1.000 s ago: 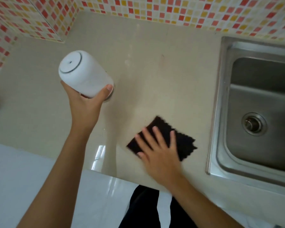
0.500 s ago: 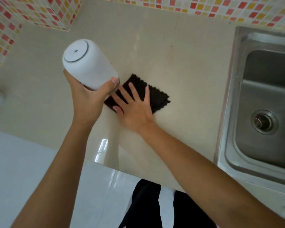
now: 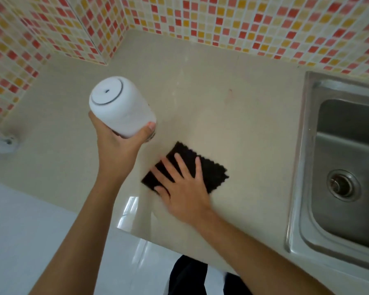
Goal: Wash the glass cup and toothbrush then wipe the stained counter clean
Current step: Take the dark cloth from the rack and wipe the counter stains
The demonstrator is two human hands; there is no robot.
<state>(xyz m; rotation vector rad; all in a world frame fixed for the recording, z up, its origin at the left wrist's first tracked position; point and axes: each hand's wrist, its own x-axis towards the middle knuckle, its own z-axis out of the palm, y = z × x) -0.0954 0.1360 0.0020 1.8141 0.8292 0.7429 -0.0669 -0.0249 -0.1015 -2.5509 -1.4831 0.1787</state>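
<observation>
My left hand (image 3: pixel 115 150) grips a white rounded container (image 3: pixel 120 106) and holds it lifted above the beige counter (image 3: pixel 200 92); a bit of glass shows under its lower edge by my thumb. My right hand (image 3: pixel 181 186) lies flat with fingers spread on a black cloth (image 3: pixel 211 173), pressing it onto the counter near the front edge. A faint reddish stain (image 3: pixel 230 93) marks the counter further back, towards the sink. No toothbrush is visible.
A stainless steel sink (image 3: pixel 307 167) with a round drain (image 3: pixel 342 185) lies at the right. Mosaic tile walls (image 3: pixel 243 24) close off the back and left. A small white object (image 3: pixel 3 143) sits at the far left of the counter. White floor lies below the counter's front edge.
My right hand slid the black cloth left under the lifted container, then back right and nearer the front edge. My left hand kept the white container raised.
</observation>
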